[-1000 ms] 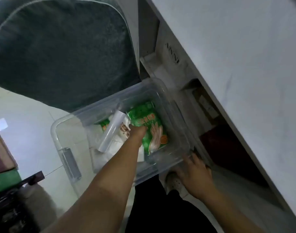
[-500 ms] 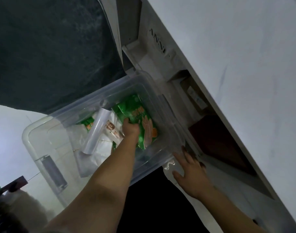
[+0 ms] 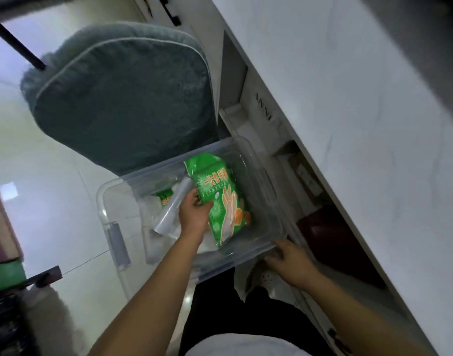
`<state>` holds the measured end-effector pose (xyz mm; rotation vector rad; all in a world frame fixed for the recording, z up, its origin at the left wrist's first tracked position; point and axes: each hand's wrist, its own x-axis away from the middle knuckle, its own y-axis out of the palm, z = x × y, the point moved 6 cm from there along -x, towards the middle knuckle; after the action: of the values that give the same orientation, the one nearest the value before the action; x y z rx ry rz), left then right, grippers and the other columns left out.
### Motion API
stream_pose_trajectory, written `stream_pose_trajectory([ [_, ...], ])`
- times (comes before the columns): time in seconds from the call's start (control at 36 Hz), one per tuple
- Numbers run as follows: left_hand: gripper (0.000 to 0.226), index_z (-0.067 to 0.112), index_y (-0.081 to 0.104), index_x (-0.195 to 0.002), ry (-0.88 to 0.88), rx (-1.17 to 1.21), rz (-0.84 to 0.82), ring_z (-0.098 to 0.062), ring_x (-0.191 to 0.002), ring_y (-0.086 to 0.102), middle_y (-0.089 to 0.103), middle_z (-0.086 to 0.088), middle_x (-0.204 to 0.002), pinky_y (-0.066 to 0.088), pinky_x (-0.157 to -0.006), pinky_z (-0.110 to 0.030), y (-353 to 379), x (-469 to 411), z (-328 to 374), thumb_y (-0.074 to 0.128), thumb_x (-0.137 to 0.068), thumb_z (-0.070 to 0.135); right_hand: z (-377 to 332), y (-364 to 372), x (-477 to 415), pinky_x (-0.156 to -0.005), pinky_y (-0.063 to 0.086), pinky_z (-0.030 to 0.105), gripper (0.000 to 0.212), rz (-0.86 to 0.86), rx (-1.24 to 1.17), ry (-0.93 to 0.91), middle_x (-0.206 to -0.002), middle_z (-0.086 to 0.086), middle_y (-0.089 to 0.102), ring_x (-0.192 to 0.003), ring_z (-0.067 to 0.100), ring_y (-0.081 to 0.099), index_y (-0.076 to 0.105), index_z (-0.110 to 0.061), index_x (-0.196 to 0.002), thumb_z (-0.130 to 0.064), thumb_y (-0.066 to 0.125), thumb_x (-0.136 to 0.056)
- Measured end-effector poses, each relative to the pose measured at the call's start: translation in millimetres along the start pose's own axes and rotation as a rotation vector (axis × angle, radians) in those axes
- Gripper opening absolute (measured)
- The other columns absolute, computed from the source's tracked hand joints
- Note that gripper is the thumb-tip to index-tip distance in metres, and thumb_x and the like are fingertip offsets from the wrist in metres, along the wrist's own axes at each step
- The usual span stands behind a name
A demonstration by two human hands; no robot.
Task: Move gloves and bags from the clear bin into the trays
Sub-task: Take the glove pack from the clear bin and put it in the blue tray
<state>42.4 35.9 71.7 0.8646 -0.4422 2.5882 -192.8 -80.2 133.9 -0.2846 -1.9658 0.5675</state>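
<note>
On the floor at left sits the clear bin [image 3: 194,222], its grey latch [image 3: 118,244] facing the tiles and a green cushion [image 3: 122,98] behind it. Inside, toward the left, lie a small green pack [image 3: 166,199], some crumpled clear bags [image 3: 156,242] and a clear roll [image 3: 174,206] leaning across them. The left hand [image 3: 194,214] reaches into the middle of the bin, fingers closed on the left edge of the big green glove pack [image 3: 220,196], which is tipped up against the right wall with its far end raised. At the near right corner the right hand [image 3: 289,255] rests with fingers spread and loosely curled on the rim, steadying the bin, gripping nothing else. No trays can be made out; beyond the bin is a white counter [image 3: 348,124] with dark shelves under it.

The step in hand looks like lifting the glove pack out. It is slippery film, so a firmer pinch deeper on the pack, thumb on top, would serve better than an edge hold; lift it straight up clear of the roll so the roll is not dragged along, and keep the right hand pressing the rim so the light bin stays put.

Half a second ago the pack lay flatter on the bin floor with the hand pressed on top of it; now it is raised and turned on edge, and the right hand has moved from beside the bin onto its rim
</note>
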Motion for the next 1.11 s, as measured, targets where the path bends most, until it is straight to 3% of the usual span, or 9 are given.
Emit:
stream_pose_trajectory([
  [0.11,0.042,0.032,0.066,-0.098,0.057,0.101,-0.074,-0.026,-0.098,0.070,0.072,0.002,-0.103,0.057,-0.085,-0.044,-32.9,52.6,39.1,0.069,-0.082,-0.007,-34.2,-28.2,16.9,-0.094,0.036,0.015,0.060,0.011,-0.173,-0.081,-0.141,0.005,0.051,-0.128,0.016,0.048,0.048,-0.016,-0.142,-0.023,0.070,-0.088],
  [0.22,0.039,0.022,0.070,-0.110,0.031,0.203,-0.229,-0.021,-0.088,0.075,0.076,-0.003,-0.104,0.059,-0.062,-0.032,-57.8,101.5,66.7,0.071,-0.082,-0.004,-69.9,-62.9,41.3,-0.073,0.042,-0.001,0.064,0.028,-0.520,-0.206,-0.135,0.005,0.055,-0.106,0.001,0.055,0.049,-0.011,-0.141,-0.010,0.076,-0.083],
  [0.28,0.040,0.018,0.069,-0.116,0.035,0.219,-0.304,-0.023,-0.091,0.074,0.075,-0.004,-0.109,0.059,-0.062,-0.032,-65.5,122.4,78.8,0.071,-0.082,-0.003,-82.2,-79.1,56.7,-0.082,0.051,0.010,0.062,0.030,-0.636,-0.249,-0.132,0.005,0.059,-0.104,0.003,0.060,0.053,-0.013,-0.138,-0.008,0.077,-0.080],
  [0.39,0.041,0.019,0.072,-0.113,0.084,0.269,-0.392,-0.027,-0.095,0.073,0.074,-0.007,-0.112,0.059,-0.066,-0.035,-71.0,156.8,104.1,0.075,-0.075,0.004,-98.9,-105.4,86.9,-0.101,0.050,0.049,0.048,-0.040,-0.775,-0.369,-0.119,0.017,0.069,-0.112,0.031,0.066,0.063,-0.009,-0.125,0.001,0.073,-0.079],
  [0.58,0.042,0.018,0.073,-0.109,0.190,0.388,-0.484,-0.030,-0.095,0.072,0.074,-0.012,-0.109,0.058,-0.066,-0.037,-68.1,186.2,137.0,0.078,-0.071,0.001,-110.5,-138.4,123.5,-0.074,0.062,0.036,0.038,-0.124,-0.951,-0.508,-0.107,0.026,0.072,-0.092,0.034,0.072,0.070,0.001,-0.108,0.002,0.071,-0.070],
  [0.75,0.044,0.018,0.072,-0.108,0.203,0.394,-0.554,-0.028,-0.091,0.073,0.075,-0.011,-0.104,0.059,-0.065,-0.038,-51.8,191.1,147.2,0.077,-0.067,0.002,-109.0,-141.3,133.2,-0.079,0.061,0.045,0.028,-0.107,-0.932,-0.526,-0.104,0.026,0.073,-0.093,0.041,0.071,0.072,0.004,-0.102,0.002,0.071,-0.074],
  [0.92,0.041,0.014,0.073,-0.106,0.157,0.410,-0.528,-0.027,-0.092,0.072,0.074,-0.012,-0.105,0.059,-0.070,-0.038,-42.9,169.9,139.3,0.079,-0.069,-0.002,-101.4,-141.1,138.7,-0.059,0.059,0.029,0.018,0.098,-0.994,-0.553,-0.088,0.023,0.075,-0.073,0.031,0.075,0.076,0.004,-0.088,0.009,0.069,-0.073],
  [1.03,0.020,0.014,0.072,-0.098,0.070,0.446,-0.325,-0.028,-0.097,0.072,0.075,-0.012,-0.104,0.059,-0.076,-0.041,-49.6,133.6,119.6,0.073,-0.081,0.005,-83.1,-142.4,131.9,-0.055,0.058,0.026,0.027,0.323,-0.951,-0.514,-0.078,0.014,0.077,-0.066,0.025,0.075,0.080,-0.013,-0.075,0.011,0.069,-0.077],
  [1.11,0.011,0.012,0.067,-0.099,-0.049,0.396,-0.151,-0.027,-0.097,0.071,0.073,-0.013,-0.104,0.058,-0.084,-0.044,-60.2,101.8,91.2,0.065,-0.090,0.005,-57.4,-140.6,122.2,-0.064,0.061,0.035,0.032,0.452,-0.864,-0.417,-0.078,0.009,0.078,-0.070,0.025,0.075,0.081,-0.024,-0.075,0.007,0.072,-0.078],
])
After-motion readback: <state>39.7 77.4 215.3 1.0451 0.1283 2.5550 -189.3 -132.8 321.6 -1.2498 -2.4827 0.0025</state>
